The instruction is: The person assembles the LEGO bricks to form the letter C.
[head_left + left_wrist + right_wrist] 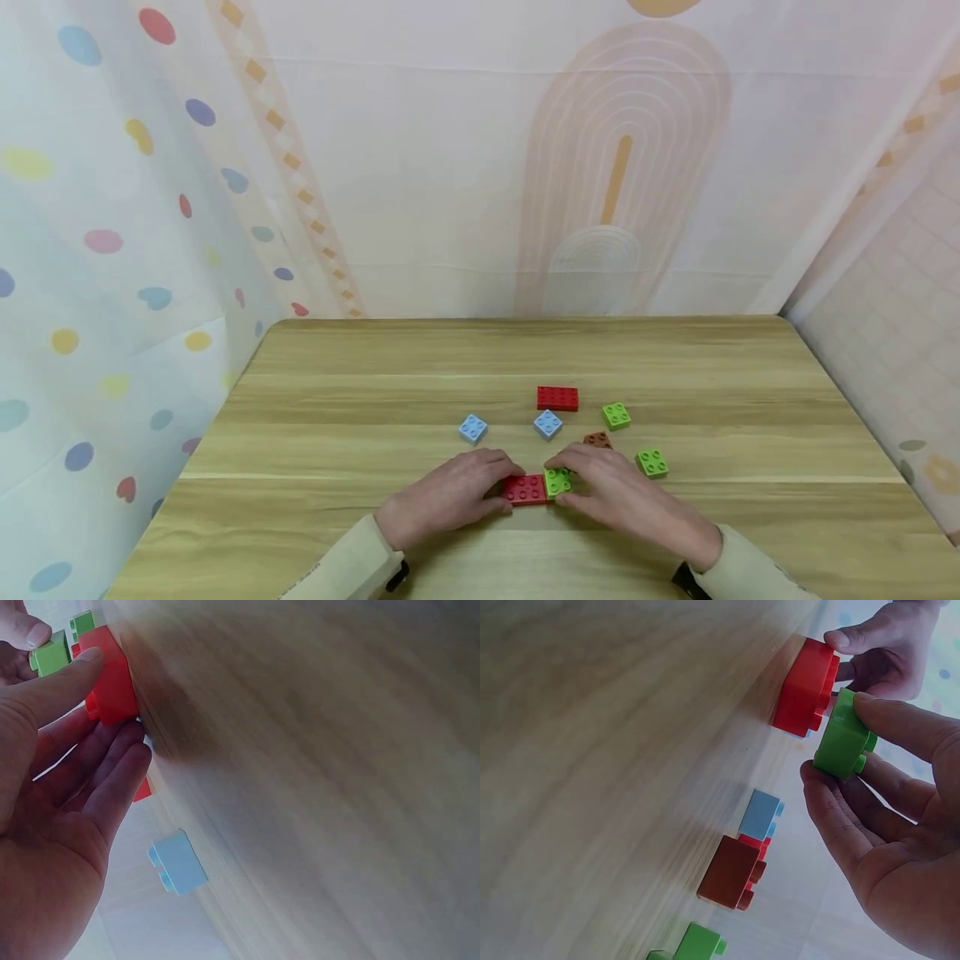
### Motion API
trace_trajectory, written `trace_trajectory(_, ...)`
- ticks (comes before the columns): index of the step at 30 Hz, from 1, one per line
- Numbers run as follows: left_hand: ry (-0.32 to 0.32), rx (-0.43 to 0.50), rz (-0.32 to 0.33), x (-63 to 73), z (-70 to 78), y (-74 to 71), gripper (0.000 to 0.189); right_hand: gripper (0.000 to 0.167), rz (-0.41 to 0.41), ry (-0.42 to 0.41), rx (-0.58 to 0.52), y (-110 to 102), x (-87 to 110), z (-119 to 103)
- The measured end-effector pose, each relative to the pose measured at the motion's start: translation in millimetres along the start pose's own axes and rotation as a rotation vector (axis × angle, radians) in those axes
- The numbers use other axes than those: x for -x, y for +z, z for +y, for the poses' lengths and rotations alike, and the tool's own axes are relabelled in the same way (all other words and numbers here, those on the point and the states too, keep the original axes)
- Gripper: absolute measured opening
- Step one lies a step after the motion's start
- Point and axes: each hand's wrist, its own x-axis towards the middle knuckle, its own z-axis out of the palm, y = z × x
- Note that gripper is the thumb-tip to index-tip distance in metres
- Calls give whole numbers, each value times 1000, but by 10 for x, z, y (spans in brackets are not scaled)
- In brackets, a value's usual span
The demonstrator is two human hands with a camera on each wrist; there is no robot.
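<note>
My left hand (501,488) pinches a red brick (525,490) that sits on the wooden table (375,400), thumb on one side and fingers on the other. The right hand (564,483) pinches a small green brick (557,482) between thumb and fingers, right at the red brick's right end. In the right wrist view the green brick (844,741) hangs a little off the table next to the red brick (806,688). The left wrist view shows the red brick (112,682) at my fingertips (131,735) and the green brick (51,656) beyond it.
Loose bricks lie just past the hands: a light blue one (472,428), another light blue one (547,424), a long red one (557,398), a brown one (597,439) and two green ones (616,415) (652,462). Patterned curtains enclose the table on three sides.
</note>
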Motion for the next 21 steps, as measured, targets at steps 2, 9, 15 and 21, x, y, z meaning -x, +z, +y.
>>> trace_trajectory(2, 0, 1, 0, -3, 4, -2, 35, 35, 2, -5, 3, 7, -10, -4)
trace_trajectory(9, -13, 25, -7, 0, 2, -3, 34, 34, -7, -15, 7, 23, -36, -5)
trace_trajectory(15, -20, 19, -10, -4, 1, -3, 34, 36, -11, -10, 25, 35, -49, -9)
trace_trajectory(21, -21, 19, -10, -1, 11, -14, 34, 36, -16, -20, 40, 40, -57, -14)
